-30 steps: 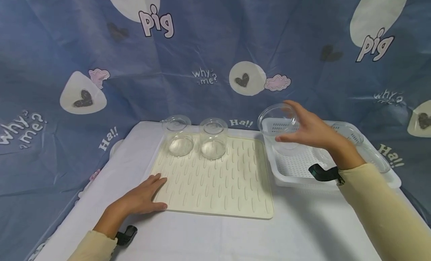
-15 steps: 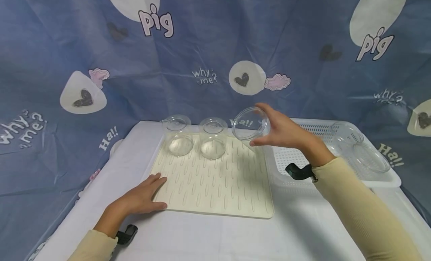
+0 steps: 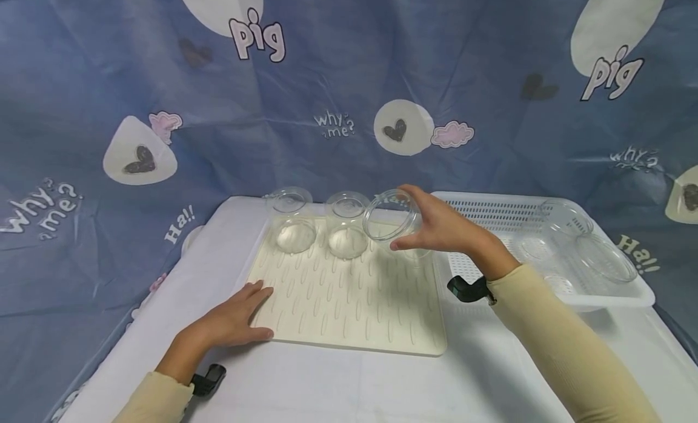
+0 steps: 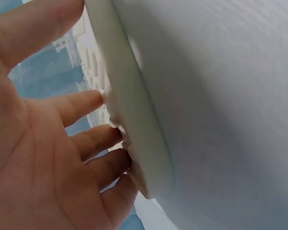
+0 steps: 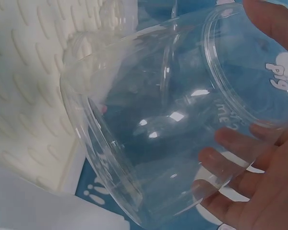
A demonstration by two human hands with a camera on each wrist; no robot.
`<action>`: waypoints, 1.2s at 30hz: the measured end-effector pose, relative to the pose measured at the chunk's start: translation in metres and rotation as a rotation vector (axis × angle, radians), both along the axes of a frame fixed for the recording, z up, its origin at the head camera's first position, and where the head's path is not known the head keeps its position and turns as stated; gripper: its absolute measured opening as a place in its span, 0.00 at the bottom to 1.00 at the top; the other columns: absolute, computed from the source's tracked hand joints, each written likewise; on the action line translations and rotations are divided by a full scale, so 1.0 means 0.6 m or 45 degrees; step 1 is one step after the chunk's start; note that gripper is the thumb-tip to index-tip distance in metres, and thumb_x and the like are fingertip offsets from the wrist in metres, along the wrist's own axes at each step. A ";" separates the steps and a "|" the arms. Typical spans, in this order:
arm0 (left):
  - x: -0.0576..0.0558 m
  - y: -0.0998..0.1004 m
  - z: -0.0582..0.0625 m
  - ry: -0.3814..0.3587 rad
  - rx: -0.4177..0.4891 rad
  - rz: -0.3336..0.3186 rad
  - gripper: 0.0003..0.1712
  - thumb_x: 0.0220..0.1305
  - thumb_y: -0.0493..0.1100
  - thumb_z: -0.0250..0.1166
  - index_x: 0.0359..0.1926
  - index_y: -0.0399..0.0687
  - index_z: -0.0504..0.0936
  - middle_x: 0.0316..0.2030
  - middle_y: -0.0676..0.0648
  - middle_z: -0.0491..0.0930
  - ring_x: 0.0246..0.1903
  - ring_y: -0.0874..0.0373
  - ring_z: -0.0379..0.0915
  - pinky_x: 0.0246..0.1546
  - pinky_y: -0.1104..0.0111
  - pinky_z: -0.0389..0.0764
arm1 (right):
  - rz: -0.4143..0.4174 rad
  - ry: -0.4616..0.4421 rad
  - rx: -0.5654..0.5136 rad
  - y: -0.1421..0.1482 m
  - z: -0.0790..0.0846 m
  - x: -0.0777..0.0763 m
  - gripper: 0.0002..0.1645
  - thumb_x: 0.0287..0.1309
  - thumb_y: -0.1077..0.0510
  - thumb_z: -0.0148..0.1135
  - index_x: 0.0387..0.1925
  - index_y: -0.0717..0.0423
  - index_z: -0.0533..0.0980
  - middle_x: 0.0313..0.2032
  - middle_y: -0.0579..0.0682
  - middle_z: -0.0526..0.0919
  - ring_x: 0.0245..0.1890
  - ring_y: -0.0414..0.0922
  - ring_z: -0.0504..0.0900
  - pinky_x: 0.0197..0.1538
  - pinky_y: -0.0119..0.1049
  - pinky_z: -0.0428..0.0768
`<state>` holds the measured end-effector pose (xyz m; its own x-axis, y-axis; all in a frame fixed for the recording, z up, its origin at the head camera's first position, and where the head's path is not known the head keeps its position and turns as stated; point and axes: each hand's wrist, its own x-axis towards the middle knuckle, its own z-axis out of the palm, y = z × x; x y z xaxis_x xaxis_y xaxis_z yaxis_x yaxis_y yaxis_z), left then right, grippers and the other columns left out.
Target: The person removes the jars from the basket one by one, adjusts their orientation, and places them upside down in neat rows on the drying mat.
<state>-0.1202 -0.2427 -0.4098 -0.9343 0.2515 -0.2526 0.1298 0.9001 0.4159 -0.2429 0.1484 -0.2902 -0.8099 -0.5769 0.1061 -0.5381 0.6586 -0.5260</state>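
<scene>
A clear, glossy cup (image 5: 149,120) (ridged round one end) is held tilted over the far right part of the mat (image 3: 354,308), beside two standing cups (image 3: 294,229). Its ridged end is clasped between thumb and fingers of the right hand (image 3: 438,226); the mat's left edge is touched by the left hand (image 3: 234,317), fingers spread.

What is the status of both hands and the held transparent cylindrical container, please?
Right hand gripping transparent cylindrical container, tilted. Left hand on edge of cream rectangular textured mat. Standing transparent container close on held one's left; contact unclear.
</scene>
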 end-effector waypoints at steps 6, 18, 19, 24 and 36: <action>-0.004 0.006 0.022 0.042 0.049 -0.014 0.47 0.59 0.57 0.69 0.70 0.33 0.65 0.71 0.27 0.60 0.71 0.28 0.56 0.67 0.38 0.65 | -0.008 0.014 -0.032 -0.001 -0.007 0.008 0.67 0.40 0.43 0.81 0.75 0.59 0.52 0.73 0.59 0.64 0.73 0.57 0.64 0.73 0.59 0.65; -0.057 0.139 0.125 0.519 0.393 -0.212 0.34 0.64 0.49 0.68 0.68 0.46 0.71 0.69 0.42 0.70 0.69 0.43 0.66 0.67 0.46 0.71 | -0.038 0.015 -0.133 -0.019 -0.028 0.045 0.69 0.38 0.45 0.83 0.74 0.57 0.50 0.72 0.58 0.63 0.71 0.58 0.66 0.69 0.59 0.69; -0.062 0.151 0.129 0.547 0.396 -0.236 0.36 0.62 0.48 0.70 0.69 0.46 0.70 0.69 0.43 0.69 0.70 0.44 0.65 0.68 0.46 0.69 | -0.033 0.025 -0.128 -0.021 -0.029 0.048 0.69 0.38 0.45 0.83 0.74 0.57 0.51 0.72 0.57 0.64 0.71 0.57 0.66 0.69 0.59 0.69; -0.077 0.195 0.143 0.572 0.384 -0.336 0.46 0.56 0.50 0.75 0.72 0.47 0.66 0.73 0.45 0.62 0.74 0.46 0.59 0.71 0.48 0.66 | 0.040 0.065 -0.126 -0.025 -0.029 0.059 0.66 0.38 0.45 0.83 0.74 0.55 0.54 0.71 0.54 0.67 0.73 0.56 0.65 0.72 0.60 0.67; -0.072 0.230 0.146 0.640 0.381 -0.416 0.51 0.48 0.53 0.79 0.71 0.50 0.65 0.70 0.49 0.64 0.69 0.53 0.64 0.68 0.55 0.73 | 0.176 0.059 -0.120 -0.030 -0.027 0.079 0.63 0.36 0.41 0.83 0.71 0.56 0.61 0.69 0.52 0.70 0.69 0.50 0.70 0.72 0.53 0.69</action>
<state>-0.1633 -0.1048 -0.3221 -0.7838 0.5332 0.3183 0.6195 0.6368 0.4590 -0.1957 0.1304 -0.3063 -0.7164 -0.6682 0.2009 -0.6454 0.5254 -0.5544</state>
